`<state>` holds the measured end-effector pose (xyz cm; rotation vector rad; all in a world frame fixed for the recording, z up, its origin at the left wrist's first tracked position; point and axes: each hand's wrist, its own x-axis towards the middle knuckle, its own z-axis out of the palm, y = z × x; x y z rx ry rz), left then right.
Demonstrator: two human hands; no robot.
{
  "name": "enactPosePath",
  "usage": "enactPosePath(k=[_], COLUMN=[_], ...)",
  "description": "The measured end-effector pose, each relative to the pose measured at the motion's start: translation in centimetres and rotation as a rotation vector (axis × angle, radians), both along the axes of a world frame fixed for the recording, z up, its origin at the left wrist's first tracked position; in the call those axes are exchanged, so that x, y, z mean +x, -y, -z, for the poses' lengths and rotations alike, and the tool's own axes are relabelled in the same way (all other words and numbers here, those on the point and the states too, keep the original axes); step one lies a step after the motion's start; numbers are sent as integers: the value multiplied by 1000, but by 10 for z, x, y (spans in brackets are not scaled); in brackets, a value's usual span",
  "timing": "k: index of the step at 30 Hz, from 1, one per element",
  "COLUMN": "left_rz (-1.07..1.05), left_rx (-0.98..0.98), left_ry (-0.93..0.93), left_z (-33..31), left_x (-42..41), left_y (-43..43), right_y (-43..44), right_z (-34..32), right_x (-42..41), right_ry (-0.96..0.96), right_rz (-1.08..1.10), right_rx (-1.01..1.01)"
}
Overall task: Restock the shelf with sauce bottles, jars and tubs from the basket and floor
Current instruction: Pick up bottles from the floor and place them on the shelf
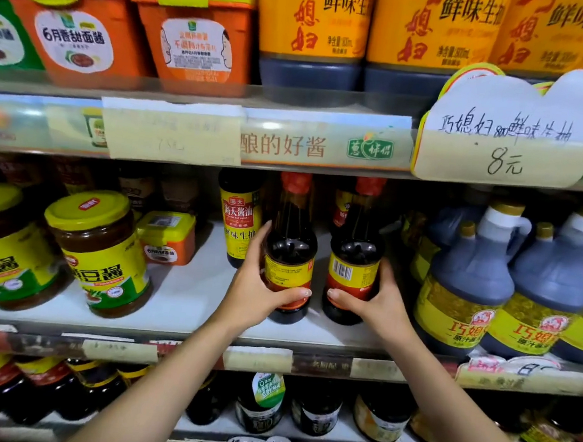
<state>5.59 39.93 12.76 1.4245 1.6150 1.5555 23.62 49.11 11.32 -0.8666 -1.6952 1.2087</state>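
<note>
two dark soy sauce bottles stand upright, side by side, near the front of the middle shelf [182,303], just below frame centre; whether their bases bear full weight on the board i cannot tell. the left hand [256,289] is wrapped round the left bottle [290,253], thumb across the lower label and fingers round its nine o'clock side. the right hand [380,303] clasps the right bottle [352,264] the same way from three o'clock. both look full, so probably weighty for their size, with stiff, glossy walls that could slip. the labelled waist, where each is held, seems the best purchase, since the thin red-capped necks would let them swing. whether they are glass or plastic cannot be told, so they are best set down gently. their facing labels show only a barcode and fine print. behind, at eleven o'clock, a haitian bottle [239,222] reads "海天酱油 鲜味生抽". at nine o'clock, yellow-lidded jars [97,253] read "豆酱", and a small tub [166,239] sits behind them. at three o'clock, handled jugs [463,295] read "巧媳妇". on the shelf above, orange tubs [76,25] read "6月香甜面酱", big yellow-labelled bottles [316,23] read "巧媳妇 鲜味生抽", the shelf strip [284,143] reads "酿的好酱", and a handwritten price card [510,136] gives "8元".
</note>
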Motion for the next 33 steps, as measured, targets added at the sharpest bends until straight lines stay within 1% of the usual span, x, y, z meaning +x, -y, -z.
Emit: enactPosePath(k=[3, 8, 12, 18, 21, 24, 26, 28, 33], left_rz=[-3, -130, -208, -157, -90, 8, 19, -19, -160], left_rx=[-40, -59, -52, -59, -46, -49, -51, -42, -41], left_ry=[-10, -46, -9, 99, 175, 243, 234, 186, 6], left_z=[4, 12, 15, 23, 25, 24, 25, 23, 23], left_x=[2, 9, 11, 3, 1, 0, 0, 3, 15], left_y=[2, -2, -2, -1, -1, -2, -2, -1, -4], right_y=[1, -2, -3, 0, 2, 8, 10, 10, 8], right_z=[2, 7, 8, 8, 7, 3, 1, 1, 0], right_x=[5, 7, 8, 5, 3, -1, -3, -2, 4], right_ry=[-3, -76, -81, -51, -12, 73, 117, 128, -3], right_rz=[-30, -30, -52, -21, 24, 95, 133, 121, -42], right_rx=[-7, -95, -141, -108, -84, 2, 56, 66, -33])
